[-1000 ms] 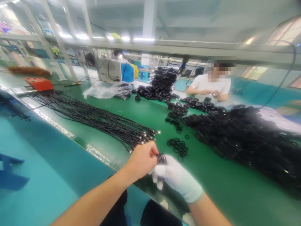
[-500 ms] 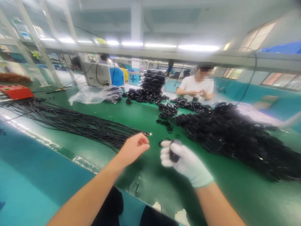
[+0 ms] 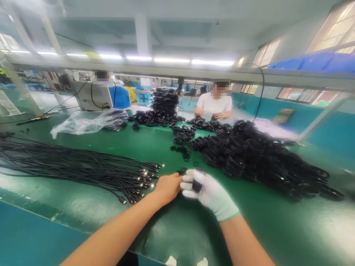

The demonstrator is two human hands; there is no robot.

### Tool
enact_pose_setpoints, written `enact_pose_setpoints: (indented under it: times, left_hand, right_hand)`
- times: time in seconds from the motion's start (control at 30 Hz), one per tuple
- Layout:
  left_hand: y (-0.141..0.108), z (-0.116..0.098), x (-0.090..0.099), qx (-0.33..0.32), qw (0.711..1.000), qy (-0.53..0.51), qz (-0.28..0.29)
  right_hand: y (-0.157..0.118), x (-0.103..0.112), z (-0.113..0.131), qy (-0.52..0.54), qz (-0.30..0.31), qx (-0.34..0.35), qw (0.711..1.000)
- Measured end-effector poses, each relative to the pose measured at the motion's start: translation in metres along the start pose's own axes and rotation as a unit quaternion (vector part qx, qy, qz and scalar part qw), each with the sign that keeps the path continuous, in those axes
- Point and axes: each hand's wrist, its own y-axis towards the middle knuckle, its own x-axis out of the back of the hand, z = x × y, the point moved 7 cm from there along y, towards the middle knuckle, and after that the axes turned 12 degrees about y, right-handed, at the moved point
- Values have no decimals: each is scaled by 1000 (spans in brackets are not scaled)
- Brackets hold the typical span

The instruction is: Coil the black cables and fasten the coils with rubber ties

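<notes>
Right hand (image 3: 212,194) grips a black coil (image 3: 197,184), likely so it won't spring open; left hand (image 3: 168,187) close by, can't tell if gripping. Table (image 3: 180,227): coil heap (image 3: 244,155), loose cables (image 3: 83,162), ends grouped probably for reach, small rings (image 3: 186,153).

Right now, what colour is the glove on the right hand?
White glove, with a faint greenish tint near the cuff; head view.

Green is seen on the table (image 3: 266,225), with whitish glare patches. Black is shown by the cables (image 3: 83,162), with silvery tips, and by the coils (image 3: 238,147) and small rings (image 3: 186,154). The right hand's glove (image 3: 216,195) is white, cuff edged pale green. The machine (image 3: 97,96) is coloured grey-white and blue. The person's shirt (image 3: 213,104) is plain white; teal is seen on the wall (image 3: 327,129).
</notes>
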Motion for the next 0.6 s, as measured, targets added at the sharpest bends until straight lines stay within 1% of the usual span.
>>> enact_pose_setpoints:
  times: [0.07, 0.13, 0.2, 0.3, 0.33, 0.37, 0.4, 0.43, 0.5, 0.53, 0.57, 0.6]
  left_hand:
    - [1, 2, -2, 5, 1000, -18, 0]
    - [0, 4, -1, 15, 999, -44, -7]
    - [-5, 7, 7, 22, 996, -80, -25]
    - [-19, 12, 23, 27, 988, -146, -52]
    - [-24, 13, 27, 28, 982, -179, -53]
    - [-29, 14, 30, 29, 970, -238, -46]
    - [-35, 13, 30, 31, 946, -320, -33]
    - [-39, 11, 29, 34, 908, -416, -15]
    - [-47, 4, 25, 44, 808, -588, 14]
    - [-50, 0, 23, 50, 767, -639, 19]
    - [-52, -2, 21, 57, 747, -662, 18]
    - [-53, -3, 19, 64, 739, -671, 13]
  right_hand:
    - [0, -4, -1, 7, 21, -5, 1000]
    - [-1, -8, -3, 8, 37, -10, 999]
    - [-2, -10, -4, 3, 38, -1, 999]
    - [-3, -9, 0, -16, 22, 39, 999]
    - [-3, -9, 1, -25, 16, 56, 998]
    - [-3, -9, 2, -35, 11, 70, 997]
    - [-3, -9, 1, -45, 9, 82, 996]
    - [-2, -10, 0, -54, 8, 92, 994]
    - [-2, -14, -3, -69, 13, 106, 992]
    - [-2, -16, -5, -77, 16, 111, 991]
    - [-2, -19, -8, -89, 17, 119, 989]
    - [-2, -23, -9, -106, 15, 129, 986]
